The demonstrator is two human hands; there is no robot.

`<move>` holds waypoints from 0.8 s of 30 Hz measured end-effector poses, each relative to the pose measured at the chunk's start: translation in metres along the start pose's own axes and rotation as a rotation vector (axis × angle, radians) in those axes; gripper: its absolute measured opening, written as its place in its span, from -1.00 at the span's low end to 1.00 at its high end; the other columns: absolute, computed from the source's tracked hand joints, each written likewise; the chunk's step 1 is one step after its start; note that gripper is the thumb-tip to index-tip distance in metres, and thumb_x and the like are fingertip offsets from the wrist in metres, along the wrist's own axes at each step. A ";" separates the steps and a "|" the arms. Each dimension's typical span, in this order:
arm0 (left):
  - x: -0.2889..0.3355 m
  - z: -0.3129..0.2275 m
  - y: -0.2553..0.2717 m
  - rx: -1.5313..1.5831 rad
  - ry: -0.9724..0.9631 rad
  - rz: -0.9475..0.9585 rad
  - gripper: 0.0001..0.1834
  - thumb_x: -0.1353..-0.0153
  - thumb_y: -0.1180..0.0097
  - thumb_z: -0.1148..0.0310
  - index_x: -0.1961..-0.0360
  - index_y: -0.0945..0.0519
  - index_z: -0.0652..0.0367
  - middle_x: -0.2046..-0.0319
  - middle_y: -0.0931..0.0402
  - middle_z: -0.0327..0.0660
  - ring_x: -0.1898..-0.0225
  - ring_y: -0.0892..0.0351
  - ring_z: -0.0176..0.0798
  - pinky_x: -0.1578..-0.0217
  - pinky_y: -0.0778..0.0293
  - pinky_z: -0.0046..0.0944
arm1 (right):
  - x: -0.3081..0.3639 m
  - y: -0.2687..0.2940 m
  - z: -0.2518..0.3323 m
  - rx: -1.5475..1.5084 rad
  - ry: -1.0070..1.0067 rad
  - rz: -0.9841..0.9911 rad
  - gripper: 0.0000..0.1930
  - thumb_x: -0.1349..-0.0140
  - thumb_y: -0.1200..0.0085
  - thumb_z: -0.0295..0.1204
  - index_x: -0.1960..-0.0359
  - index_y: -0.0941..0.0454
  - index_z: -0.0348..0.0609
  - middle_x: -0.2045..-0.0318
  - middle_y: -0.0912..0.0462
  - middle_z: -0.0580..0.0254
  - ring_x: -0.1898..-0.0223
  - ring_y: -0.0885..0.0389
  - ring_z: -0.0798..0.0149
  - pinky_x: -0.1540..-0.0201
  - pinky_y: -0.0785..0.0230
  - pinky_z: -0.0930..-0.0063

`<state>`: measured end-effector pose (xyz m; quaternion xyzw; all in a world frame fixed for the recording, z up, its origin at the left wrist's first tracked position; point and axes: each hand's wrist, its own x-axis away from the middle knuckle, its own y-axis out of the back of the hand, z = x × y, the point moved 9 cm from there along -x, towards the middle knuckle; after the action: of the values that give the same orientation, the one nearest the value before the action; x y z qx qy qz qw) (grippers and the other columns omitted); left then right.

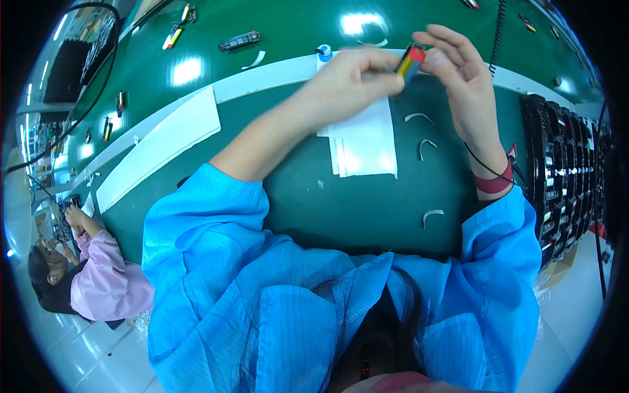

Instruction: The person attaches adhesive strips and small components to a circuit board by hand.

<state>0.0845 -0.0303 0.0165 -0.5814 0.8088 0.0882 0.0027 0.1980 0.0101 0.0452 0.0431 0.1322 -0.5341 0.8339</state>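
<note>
Up at the far side of the green mat, my left hand (350, 84) pinches a small electronic assembly (411, 63) coloured red, yellow and dark grey. Thin prongs or wires stick out at its upper end. My right hand (462, 73) meets it from the other side, thumb and forefinger closed at the red end, the other fingers loosely curled. What the right fingertips grip exactly is too small to make out. A red band with a black cord circles my right wrist (493, 183). Below the hands lie white sheets (367, 147) and curved white strips (428, 149).
Stacked black trays (557, 170) fill the right edge. Behind a pale rail, a shiny green surface (288, 33) carries similar parts (175, 33) and a dark module (240, 41). A blue-capped bottle (324, 54) stands by the rail. A co-worker in pink (108, 281) works at left.
</note>
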 end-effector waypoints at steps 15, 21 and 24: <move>-0.114 0.015 0.208 -1.159 0.438 -0.709 -0.44 0.00 -0.05 -0.08 0.32 -0.54 0.31 0.29 -0.49 0.08 0.20 -0.49 0.04 0.20 -0.42 -0.10 | -0.001 0.001 -0.052 0.084 -0.211 0.022 -0.76 -0.13 -0.02 -0.46 0.18 -0.40 -0.28 0.36 -0.52 0.31 0.33 -0.47 0.53 0.34 -0.35 0.68; -0.129 0.040 0.211 -0.920 0.488 -0.674 -0.60 0.07 -0.13 0.13 0.47 -0.56 0.35 0.43 -0.55 0.01 0.32 -0.56 -0.06 0.21 -0.44 -0.17 | -0.001 0.005 -0.053 0.131 -0.178 0.021 -0.79 -0.12 -0.02 -0.50 0.20 -0.43 -0.28 0.39 -0.53 0.32 0.36 -0.46 0.56 0.36 -0.35 0.71; -0.135 0.018 0.199 -0.976 0.274 -0.653 -0.73 0.12 -0.09 0.28 0.49 -0.58 0.32 0.48 -0.56 -0.02 0.40 -0.57 -0.15 0.28 -0.45 -0.22 | -0.002 -0.003 -0.050 0.144 -0.144 0.113 -0.85 -0.12 -0.02 -0.51 0.28 -0.46 -0.28 0.43 -0.53 0.34 0.40 -0.46 0.57 0.36 -0.34 0.73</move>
<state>-0.0606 0.1605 0.0415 -0.7400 0.4476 0.3679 -0.3417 0.1857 0.0215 -0.0023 0.0717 0.0304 -0.4960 0.8648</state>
